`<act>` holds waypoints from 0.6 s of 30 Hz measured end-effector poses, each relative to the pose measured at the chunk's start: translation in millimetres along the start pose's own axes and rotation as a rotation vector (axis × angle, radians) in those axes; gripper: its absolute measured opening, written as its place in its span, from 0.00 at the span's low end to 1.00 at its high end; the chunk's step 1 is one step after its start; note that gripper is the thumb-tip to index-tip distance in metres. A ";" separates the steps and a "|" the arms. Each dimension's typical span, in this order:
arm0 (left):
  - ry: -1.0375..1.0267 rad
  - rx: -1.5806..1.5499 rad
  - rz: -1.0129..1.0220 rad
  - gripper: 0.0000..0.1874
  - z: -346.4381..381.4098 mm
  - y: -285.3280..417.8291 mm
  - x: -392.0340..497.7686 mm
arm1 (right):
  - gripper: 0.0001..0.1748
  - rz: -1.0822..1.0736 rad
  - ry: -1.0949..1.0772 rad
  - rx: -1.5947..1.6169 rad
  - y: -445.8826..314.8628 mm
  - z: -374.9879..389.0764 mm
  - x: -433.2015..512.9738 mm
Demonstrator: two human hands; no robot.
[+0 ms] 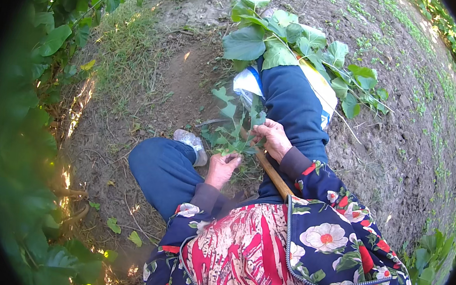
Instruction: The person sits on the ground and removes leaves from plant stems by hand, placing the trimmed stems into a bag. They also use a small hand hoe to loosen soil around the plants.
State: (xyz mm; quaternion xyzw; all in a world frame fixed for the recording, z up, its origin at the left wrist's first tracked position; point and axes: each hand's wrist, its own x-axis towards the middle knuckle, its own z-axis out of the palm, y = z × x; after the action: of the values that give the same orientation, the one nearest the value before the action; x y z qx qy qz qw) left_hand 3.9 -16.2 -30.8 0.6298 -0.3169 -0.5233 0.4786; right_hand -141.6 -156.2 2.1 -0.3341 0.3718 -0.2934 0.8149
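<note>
A green leafy plant with jagged, lobed leaves is held between my two hands, above the ground between my legs. My left hand pinches its near end between thumb and fingers. On its right side, the fingertips of my right hand grip a leaf or stem; which one, I cannot tell. A wooden handle runs below my right hand toward my jacket. Its far end is hidden by the leaves. A narrow blade-like strip shows just beyond the plant, partly covered.
Cut branches with broad leaves lie over the far end of my right leg. A white printed plastic sack lies beside that leg. Clear plastic shows by my left knee. Dense foliage hangs close on the left. Bare soil stretches right.
</note>
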 end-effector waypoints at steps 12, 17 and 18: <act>0.107 0.044 -0.015 0.07 -6.6 -13.1 3.6 | 0.04 -0.093 -0.010 0.263 -5.5 -9.3 5.2; 0.300 -0.290 -0.079 0.09 -15.0 -3.9 1.4 | 0.05 -0.100 -0.054 0.332 -10.8 -2.5 -1.5; 0.314 -0.317 -0.107 0.10 -14.6 -0.9 1.5 | 0.05 -0.096 -0.062 0.322 -11.0 -3.4 -2.8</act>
State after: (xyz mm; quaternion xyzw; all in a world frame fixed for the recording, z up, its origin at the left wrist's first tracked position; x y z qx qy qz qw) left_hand 18.2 -13.3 -32.2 0.6365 -0.1187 -0.4868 0.5864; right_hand -148.4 -161.9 9.8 -0.2253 0.2781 -0.3771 0.8542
